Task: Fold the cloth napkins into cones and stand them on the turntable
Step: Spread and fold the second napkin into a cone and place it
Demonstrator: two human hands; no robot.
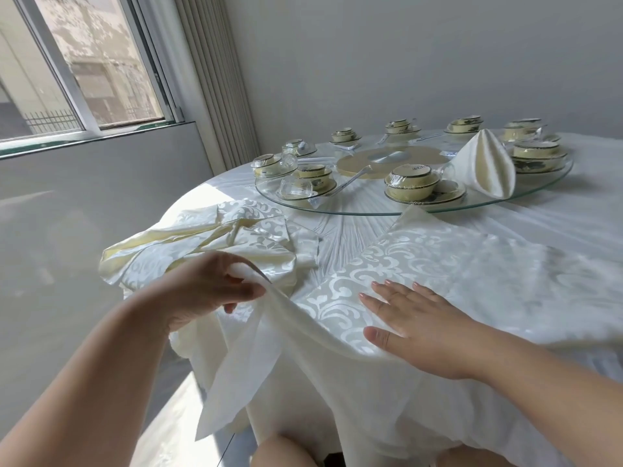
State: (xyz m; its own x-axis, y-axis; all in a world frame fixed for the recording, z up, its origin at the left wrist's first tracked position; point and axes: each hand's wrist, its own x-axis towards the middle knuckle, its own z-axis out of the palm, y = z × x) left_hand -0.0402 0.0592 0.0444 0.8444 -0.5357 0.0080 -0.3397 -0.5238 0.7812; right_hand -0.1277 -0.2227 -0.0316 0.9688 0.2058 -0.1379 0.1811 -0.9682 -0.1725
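A white patterned cloth napkin [438, 264] lies spread flat on the round table in front of me. My right hand [414, 325] rests flat on its near left part, fingers straight. My left hand [209, 291] pinches the napkin's left corner and lifts it off the table edge, so the cloth hangs down below it. A heap of more cream napkins [215, 244] lies crumpled at the left of the table. One folded napkin cone [485, 163] stands on the right part of the glass turntable [354, 205].
Several shrink-wrapped bowl and plate sets [414, 183] ring the turntable, with small glass cups [296, 188] on its left. The table's white tablecloth [337, 399] drapes over the near edge. A window and grey wall are to the left.
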